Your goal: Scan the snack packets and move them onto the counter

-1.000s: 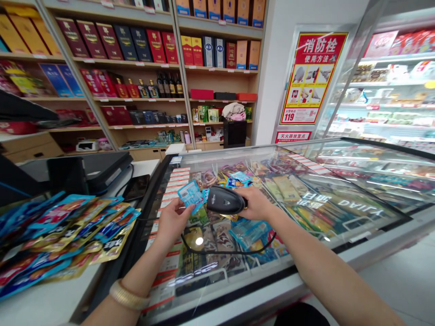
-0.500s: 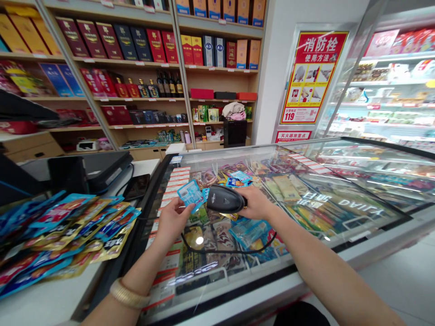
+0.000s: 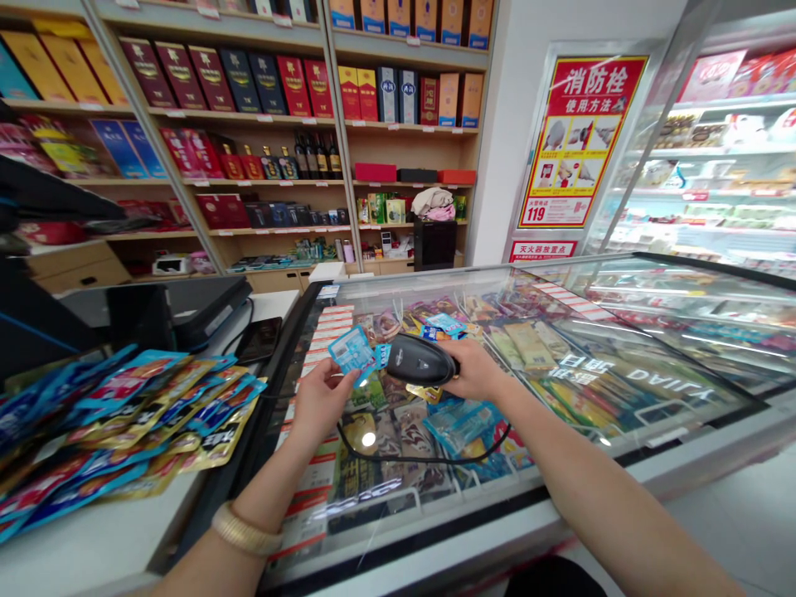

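Observation:
My left hand pinches a small blue snack packet by its lower edge, its printed back turned up. My right hand is wrapped round the handle of a black barcode scanner, whose head points left at the packet. A black cable loops below the scanner over the glass. Just behind the scanner, a few blue packets lie on the freezer's glass top. A yellow packet shows partly under the scanner.
A chest freezer with a glass lid spans the front. At left, a heap of snack packets covers the white counter, near a phone. Shelves of boxes stand behind, and a red poster hangs on the pillar.
The whole view has shifted slightly, so things appear a little further right. Both hands keep their holds, with the packet and scanner still close together.

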`<state>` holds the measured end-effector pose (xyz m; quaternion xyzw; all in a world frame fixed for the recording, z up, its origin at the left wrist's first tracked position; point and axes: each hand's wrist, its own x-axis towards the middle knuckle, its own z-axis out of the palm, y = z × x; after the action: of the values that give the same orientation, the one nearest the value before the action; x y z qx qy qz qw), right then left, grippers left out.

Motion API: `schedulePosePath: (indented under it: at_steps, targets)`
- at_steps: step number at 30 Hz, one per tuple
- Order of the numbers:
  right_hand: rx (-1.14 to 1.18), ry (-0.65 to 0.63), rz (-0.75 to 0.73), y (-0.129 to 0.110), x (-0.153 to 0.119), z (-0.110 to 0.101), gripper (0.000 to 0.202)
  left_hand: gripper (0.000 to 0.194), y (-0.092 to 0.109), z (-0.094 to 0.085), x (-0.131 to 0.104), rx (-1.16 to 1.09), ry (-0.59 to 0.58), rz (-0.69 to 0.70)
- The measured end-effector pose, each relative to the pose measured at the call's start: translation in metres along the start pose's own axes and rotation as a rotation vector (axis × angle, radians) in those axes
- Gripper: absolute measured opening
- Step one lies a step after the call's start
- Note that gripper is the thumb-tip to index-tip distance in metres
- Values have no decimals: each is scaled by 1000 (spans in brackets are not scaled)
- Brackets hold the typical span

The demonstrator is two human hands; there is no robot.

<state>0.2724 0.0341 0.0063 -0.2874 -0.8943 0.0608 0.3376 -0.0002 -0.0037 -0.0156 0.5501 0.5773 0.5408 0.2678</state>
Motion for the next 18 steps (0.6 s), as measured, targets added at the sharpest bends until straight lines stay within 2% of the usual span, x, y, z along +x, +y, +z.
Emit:
schedulePosePath:
  at_steps: [2, 4, 10, 15, 18]
  targets:
    - [5, 30, 2, 3, -1, -1, 19, 36, 6, -9, 2, 42, 70, 53]
    - [8, 64, 7, 6, -2, -2, 17, 30, 15, -26, 5, 130, 185, 108]
    - [7, 120, 18, 10, -2, -5, 14, 23, 43, -106, 3, 604, 503, 252]
    - [-8, 148, -5, 9, -2, -3, 16, 31, 38, -173, 1, 1025, 677, 349]
    - [13, 160, -2, 9, -2, -3, 17, 35, 32, -198, 4, 1132, 691, 352]
